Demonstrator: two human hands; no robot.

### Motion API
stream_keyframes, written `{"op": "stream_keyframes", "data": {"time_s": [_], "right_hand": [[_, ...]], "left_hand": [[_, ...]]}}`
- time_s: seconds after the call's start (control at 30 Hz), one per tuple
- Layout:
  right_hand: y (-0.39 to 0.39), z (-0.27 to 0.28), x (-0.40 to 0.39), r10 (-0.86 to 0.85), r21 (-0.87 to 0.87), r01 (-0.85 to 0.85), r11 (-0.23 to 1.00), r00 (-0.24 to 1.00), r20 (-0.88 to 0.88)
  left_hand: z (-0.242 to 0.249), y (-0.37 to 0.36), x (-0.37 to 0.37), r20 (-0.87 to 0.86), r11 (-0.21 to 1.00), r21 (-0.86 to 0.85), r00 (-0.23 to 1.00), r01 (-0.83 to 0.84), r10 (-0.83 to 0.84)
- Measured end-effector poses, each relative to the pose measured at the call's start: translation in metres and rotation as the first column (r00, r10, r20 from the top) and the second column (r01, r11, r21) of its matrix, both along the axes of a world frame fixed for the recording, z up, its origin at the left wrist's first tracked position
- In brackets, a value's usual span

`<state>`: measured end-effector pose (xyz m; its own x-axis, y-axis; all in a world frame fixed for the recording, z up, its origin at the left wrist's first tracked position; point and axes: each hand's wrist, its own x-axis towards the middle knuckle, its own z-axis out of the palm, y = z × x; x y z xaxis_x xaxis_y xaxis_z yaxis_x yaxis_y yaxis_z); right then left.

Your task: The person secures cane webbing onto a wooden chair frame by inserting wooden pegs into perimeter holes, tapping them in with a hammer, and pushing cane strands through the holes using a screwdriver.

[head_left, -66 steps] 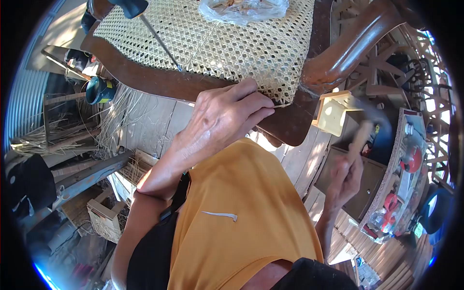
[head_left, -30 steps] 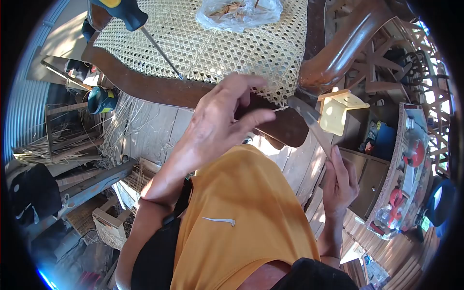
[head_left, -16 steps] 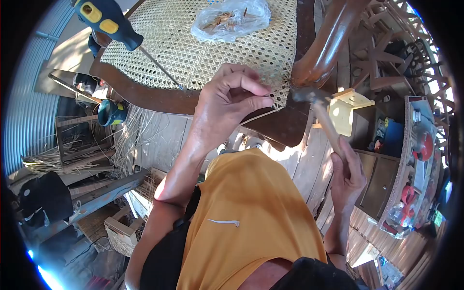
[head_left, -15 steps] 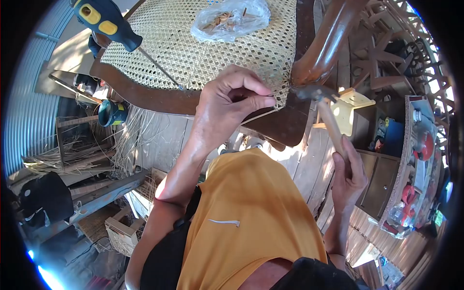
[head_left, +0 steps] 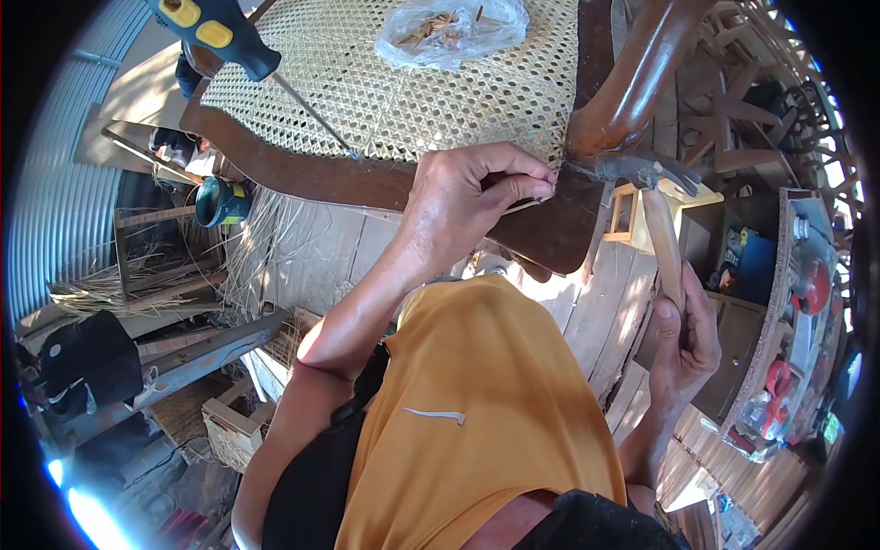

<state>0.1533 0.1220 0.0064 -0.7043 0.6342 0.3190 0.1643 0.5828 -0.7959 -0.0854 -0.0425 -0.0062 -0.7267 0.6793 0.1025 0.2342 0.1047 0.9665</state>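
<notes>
My left hand (head_left: 477, 197) pinches a thin pale strand at the front right corner of a woven cane seat (head_left: 367, 101) framed in dark brown wood (head_left: 312, 176). The hammer (head_left: 662, 229) is gripped by its wooden handle in my right hand (head_left: 686, 339); its metal head is beside the seat corner, right of my left hand. A screwdriver (head_left: 225, 37) with a dark blue and yellow handle leans over the seat, its tip at the frame's inner edge. On the cane lies a clear plastic bag (head_left: 449, 32) holding small wooden pieces.
A glossy curved wooden arm (head_left: 632, 82) rises at the seat's right. Further right are a small yellow wooden stand (head_left: 642, 215) and a cluttered cabinet (head_left: 779, 321). On the left are a dark bucket (head_left: 220, 202), loose strands (head_left: 101, 289) and a black bag (head_left: 90, 362).
The view has shifted, so the seat sits slightly right and higher. My left hand is nearer the corner, with less strand showing. The hammer head has turned and moved right.
</notes>
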Motion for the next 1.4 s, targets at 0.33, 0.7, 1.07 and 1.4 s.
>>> {"op": "stream_keyframes", "data": {"time_s": [0.33, 0.7, 1.07, 1.4], "right_hand": [[0.004, 0.046, -0.019, 0.079, 0.319, -0.089, 0.943, 0.996, 0.046], [0.004, 0.068, -0.029, 0.135, 0.395, -0.176, 0.902, 0.982, 0.130], [0.002, 0.062, -0.026, 0.115, 0.410, -0.186, 0.893, 0.975, 0.190], [0.008, 0.053, -0.024, 0.118, 0.409, -0.183, 0.894, 0.977, 0.178]], "left_hand": [[0.001, 0.000, 0.001, -0.111, 0.999, 0.024, 0.994, 0.025, -0.023], [-0.001, -0.001, 0.001, -0.147, 0.998, 0.046, 0.989, 0.033, -0.026], [-0.003, -0.001, 0.001, -0.177, 0.998, 0.061, 0.984, 0.026, -0.015], [-0.015, -0.003, -0.004, -0.060, 0.972, 0.236, 0.998, 0.007, 0.007]]}}
